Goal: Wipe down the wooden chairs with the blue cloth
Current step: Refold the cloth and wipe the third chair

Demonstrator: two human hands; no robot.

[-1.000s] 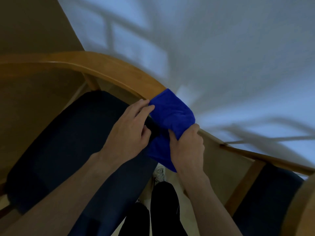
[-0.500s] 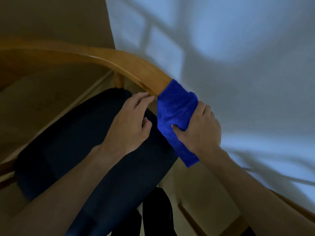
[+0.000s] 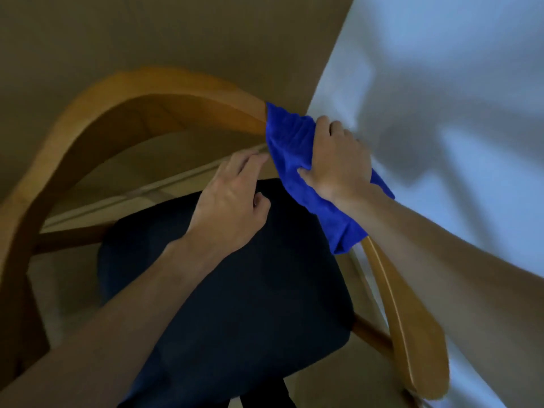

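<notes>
- One wooden chair (image 3: 97,125) is in view, seen from above; its curved rail arcs from about 8 o'clock, over the top near 12, and down to about 4 o'clock.
- One dark seat cushion (image 3: 235,304) fills the middle and lower part of the picture, inside the arc of the rail.
- One blue cloth (image 3: 290,142) is in view, at about 1 o'clock from the centre.
- Two bare hands and two forearms enter from the lower edge, left from 7 o'clock, right from 4 o'clock.
- The cloth is a saturated royal blue with a soft, slightly napped surface and a few shallow folds. It is draped over the rail on the right side of the curve, covering the wood there, and its lower end hangs down in a loose point toward 5 o'clock.
- The rail is honey-coloured, smooth and lightly glossy; the stretch toward 4 o'clock shows a paler edge line.
- The right hand (image 3: 338,160) lies over the cloth and grasps it against the rail, thumb on the inner side, fingers wrapped over the outer side.
- The left hand (image 3: 232,195) holds nothing; its fingers are loosely bent, with the fingertips (image 3: 253,157) just beside the inner edge of the cloth, above the cushion. Whether they touch the rail cannot be told.
- A tan wall (image 3: 176,33) stands behind the chair, and a white wall (image 3: 456,83) with soft grey shadows runs along the right, near the right hand.
</notes>
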